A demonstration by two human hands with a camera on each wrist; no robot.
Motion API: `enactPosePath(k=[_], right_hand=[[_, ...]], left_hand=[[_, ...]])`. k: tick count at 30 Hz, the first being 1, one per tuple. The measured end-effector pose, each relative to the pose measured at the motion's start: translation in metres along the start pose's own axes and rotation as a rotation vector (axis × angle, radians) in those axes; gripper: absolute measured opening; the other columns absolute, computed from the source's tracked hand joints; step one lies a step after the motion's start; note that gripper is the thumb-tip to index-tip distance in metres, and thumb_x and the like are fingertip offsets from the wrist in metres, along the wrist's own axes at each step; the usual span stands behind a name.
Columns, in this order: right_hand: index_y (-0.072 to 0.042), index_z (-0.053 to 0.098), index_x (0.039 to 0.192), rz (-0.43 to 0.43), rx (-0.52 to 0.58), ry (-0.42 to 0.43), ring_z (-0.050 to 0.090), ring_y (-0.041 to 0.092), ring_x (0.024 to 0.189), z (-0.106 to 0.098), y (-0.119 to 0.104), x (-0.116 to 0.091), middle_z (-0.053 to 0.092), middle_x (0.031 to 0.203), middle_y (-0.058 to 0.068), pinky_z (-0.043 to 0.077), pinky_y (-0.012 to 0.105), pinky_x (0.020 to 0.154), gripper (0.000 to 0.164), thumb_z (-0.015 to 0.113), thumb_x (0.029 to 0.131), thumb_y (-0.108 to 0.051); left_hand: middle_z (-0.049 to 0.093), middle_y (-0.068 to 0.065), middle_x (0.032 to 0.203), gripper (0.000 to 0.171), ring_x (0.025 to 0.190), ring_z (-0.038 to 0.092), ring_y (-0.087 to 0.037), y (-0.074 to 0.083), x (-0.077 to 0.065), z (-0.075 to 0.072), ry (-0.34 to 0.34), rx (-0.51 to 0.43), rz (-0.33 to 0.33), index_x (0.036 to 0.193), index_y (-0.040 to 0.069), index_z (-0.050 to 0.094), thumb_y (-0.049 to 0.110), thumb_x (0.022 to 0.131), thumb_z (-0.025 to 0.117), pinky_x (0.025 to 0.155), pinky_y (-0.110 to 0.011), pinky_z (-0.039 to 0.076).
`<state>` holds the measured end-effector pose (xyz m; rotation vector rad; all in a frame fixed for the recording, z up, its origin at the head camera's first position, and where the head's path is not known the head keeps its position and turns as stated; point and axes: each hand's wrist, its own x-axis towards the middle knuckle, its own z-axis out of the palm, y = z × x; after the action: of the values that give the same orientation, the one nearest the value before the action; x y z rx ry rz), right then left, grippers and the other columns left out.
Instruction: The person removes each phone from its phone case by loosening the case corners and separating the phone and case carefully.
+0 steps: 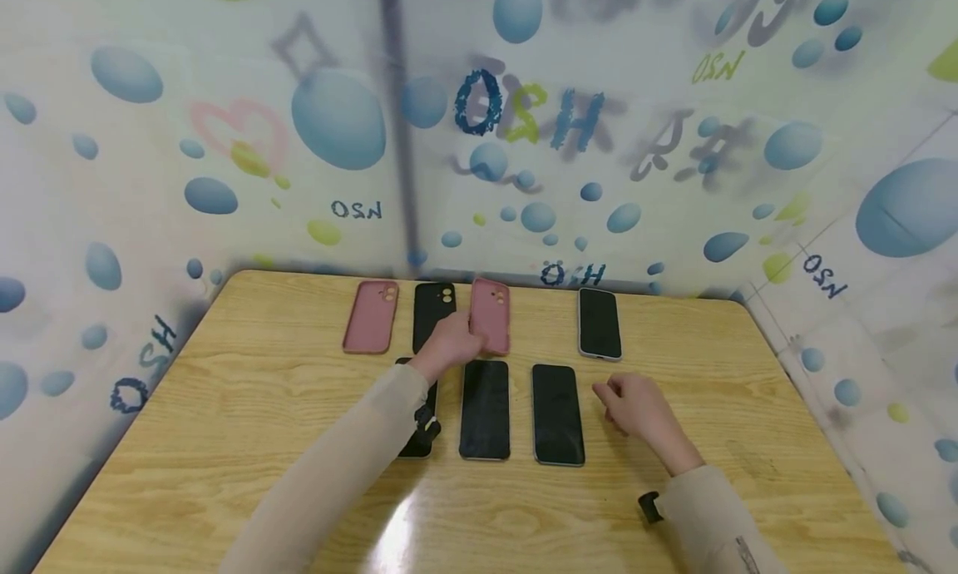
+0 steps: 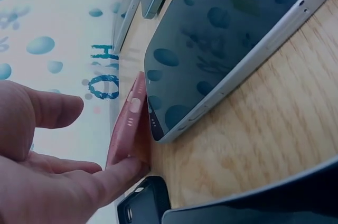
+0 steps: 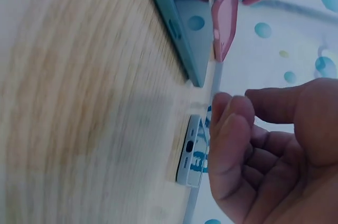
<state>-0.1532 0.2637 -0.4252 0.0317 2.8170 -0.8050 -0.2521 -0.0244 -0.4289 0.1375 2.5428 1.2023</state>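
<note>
My left hand (image 1: 451, 339) reaches to the right-hand pink phone case (image 1: 492, 312) at the back of the table. In the left wrist view its fingers touch the side of that case (image 2: 124, 134), which stands slightly tilted, while the thumb is apart from it. A black phone case (image 1: 430, 312) lies just left, partly behind the hand. Farther left lies another pink phone case (image 1: 371, 316). My right hand (image 1: 636, 403) hovers over the table with loosely curled fingers and holds nothing. Nearest to it is a dark-screened phone (image 1: 557, 416).
A second phone (image 1: 485, 409) lies in the front row, with a third phone (image 1: 427, 441) partly under my left forearm. One more phone (image 1: 599, 323) is at the back right. Behind the wooden table (image 1: 247, 374) hangs a patterned curtain (image 1: 449, 191).
</note>
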Motion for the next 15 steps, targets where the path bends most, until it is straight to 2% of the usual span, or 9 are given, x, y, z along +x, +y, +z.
enactPosePath(k=[7, 12, 15], right_hand=[[-0.001, 0.063, 0.086, 0.027, -0.034, 0.106, 0.052, 0.019, 0.060, -0.005, 0.006, 0.015, 0.061, 0.069, 0.006, 0.042, 0.031, 0.055, 0.031, 0.056, 0.107, -0.024], [0.004, 0.063, 0.098, 0.052, -0.062, 0.182, 0.054, 0.025, 0.071, -0.006, 0.012, 0.028, 0.063, 0.081, 0.014, 0.047, 0.036, 0.062, 0.031, 0.055, 0.107, -0.025], [0.006, 0.062, 0.101, 0.059, -0.074, 0.197, 0.055, 0.028, 0.074, -0.006, 0.015, 0.036, 0.063, 0.086, 0.017, 0.049, 0.039, 0.065, 0.033, 0.056, 0.106, -0.026]], left_hand=[[0.062, -0.012, 0.105, 0.034, 0.086, 0.059, -0.027, 0.000, -0.001, -0.001, -0.009, 0.051, 0.012, 0.131, 0.003, 0.056, 0.018, 0.101, 0.058, 0.072, -0.035, 0.046], [0.063, -0.015, 0.122, 0.044, 0.095, 0.060, -0.028, -0.001, -0.004, -0.001, -0.002, 0.049, 0.025, 0.143, 0.004, 0.052, 0.019, 0.102, 0.058, 0.078, -0.037, 0.049], [0.060, -0.018, 0.138, 0.053, 0.107, 0.060, -0.029, -0.001, -0.007, -0.001, 0.003, 0.048, 0.029, 0.152, 0.003, 0.044, 0.019, 0.103, 0.057, 0.087, -0.041, 0.052]])
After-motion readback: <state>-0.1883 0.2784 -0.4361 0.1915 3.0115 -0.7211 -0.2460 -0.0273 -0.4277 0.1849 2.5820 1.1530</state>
